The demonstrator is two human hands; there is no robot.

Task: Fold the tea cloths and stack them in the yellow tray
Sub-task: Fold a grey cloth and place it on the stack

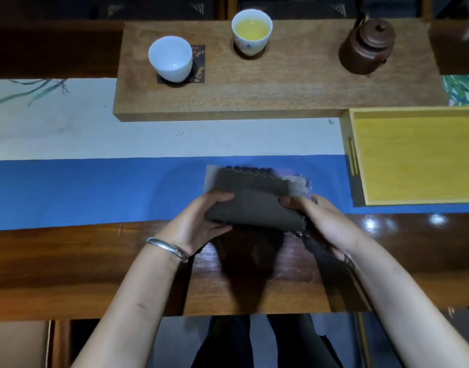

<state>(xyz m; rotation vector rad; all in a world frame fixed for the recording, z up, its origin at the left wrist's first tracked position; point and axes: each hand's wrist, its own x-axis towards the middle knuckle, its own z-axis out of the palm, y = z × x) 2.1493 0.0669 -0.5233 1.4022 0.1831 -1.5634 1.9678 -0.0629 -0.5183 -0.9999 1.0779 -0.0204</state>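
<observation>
- The person is holding a brown tea cloth (254,201) off the table, just near-left of the yellow tray (416,155), above the blue band of the table runner (95,187).
- The left hand (201,221) is grasping the cloth's left end, thumb lying on top and fingers curled beneath.
- The right hand (320,216) is pinching the cloth's right end, thumb on top; a bit of purple fabric (306,181) is peeking out beside it, and whether that hand is gripping it too cannot be told.
- The cloth is appearing already doubled, its zigzag edge pointing away from the person and toward the tray's near-left corner.
- The tray is showing nothing inside, so this would likely be the first cloth to go in.
- To do the fold well, the person should be lining up the zigzag edges before closing, keeping both thumbs pressing evenly so the layers are not sliding.
- Carrying it toward the tray, the fold should be staying pinched until it is lying flat on the tray floor.
- The filled cup (252,30), far to the tray's left, is standing well apart from the cloth.
</observation>
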